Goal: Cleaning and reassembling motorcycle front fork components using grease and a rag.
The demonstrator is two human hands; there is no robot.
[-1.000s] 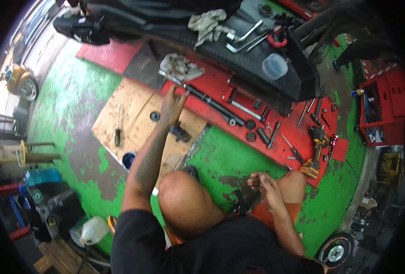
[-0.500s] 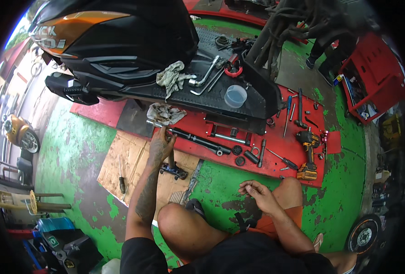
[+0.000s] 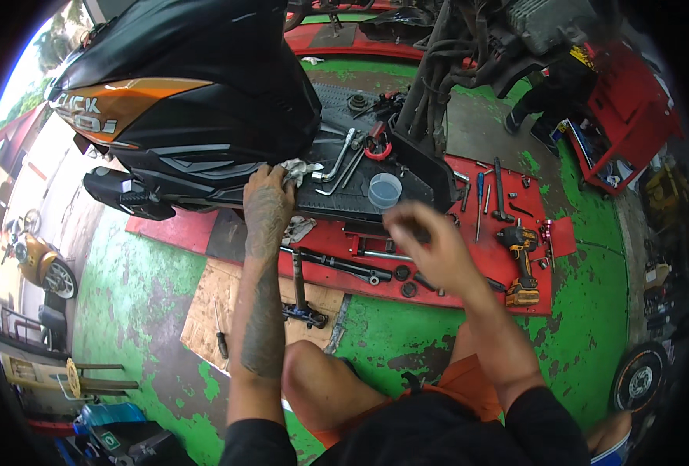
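Observation:
My left hand (image 3: 269,190) grips a crumpled white rag (image 3: 302,168) on the black footboard (image 3: 426,185) of an orange-and-black scooter (image 3: 175,109). My right hand (image 3: 428,241) is raised just below a small clear tub (image 3: 385,190), its fingers blurred by motion. Right of the rag lie an L-shaped wrench (image 3: 341,161) and a red-and-black tool (image 3: 377,144). A second, stained rag (image 3: 301,227) sits lower, partly behind my left hand. Below, a metal steering stem (image 3: 300,287) with a dark clamp rests on cardboard (image 3: 203,303), beside a screwdriver (image 3: 219,330).
A red platform (image 3: 472,272) holds black tubes, rings, hand tools and a yellow drill (image 3: 522,264). A person's leg (image 3: 531,109) stands at the back right by a red tool cart (image 3: 616,132). A loose wheel (image 3: 638,377) is at the right, a yellow scooter (image 3: 45,264) at the left.
My left hand has moved up from the platform to the rag on the footboard. My right hand has risen from near my knee toward the tub. The camera has tilted up toward the scooter.

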